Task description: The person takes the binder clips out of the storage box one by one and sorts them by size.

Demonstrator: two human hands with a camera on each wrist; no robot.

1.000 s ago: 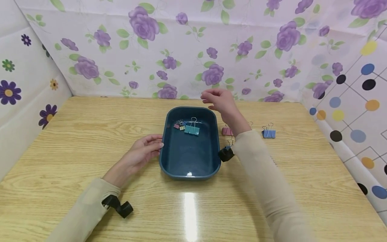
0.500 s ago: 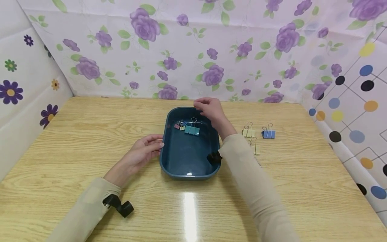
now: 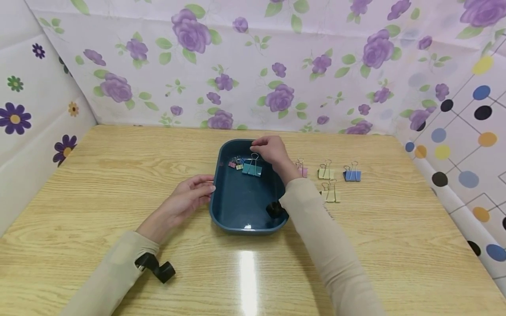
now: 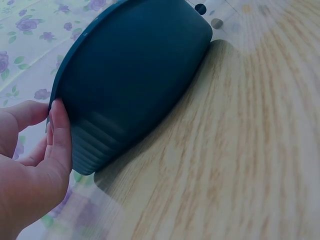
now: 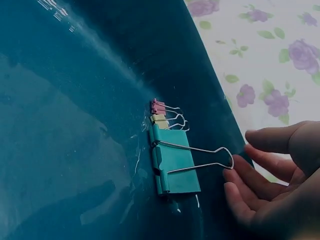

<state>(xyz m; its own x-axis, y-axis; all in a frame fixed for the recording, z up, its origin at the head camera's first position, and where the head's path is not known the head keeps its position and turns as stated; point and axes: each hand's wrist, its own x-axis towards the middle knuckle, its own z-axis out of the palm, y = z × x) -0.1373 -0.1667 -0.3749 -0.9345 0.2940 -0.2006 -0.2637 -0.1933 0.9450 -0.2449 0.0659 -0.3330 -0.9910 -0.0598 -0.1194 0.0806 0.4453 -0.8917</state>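
Over a dark-teal oblong plastic tray (image 3: 237,206) pinched by the left hand (image 3: 189,196), the right hand (image 3: 272,151) has descended, fingers parted and empty, bringing a turquoise metal binder clip (image 5: 177,159) within grasp.

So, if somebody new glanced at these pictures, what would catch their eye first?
Probably the dark blue tray around the middle of the wooden table, with the left hand touching its left side. Next, I'd guess the teal binder clip, inside toward the tray's far end, with the right hand close by it. The purple-flowered cloth also stands out behind the table.
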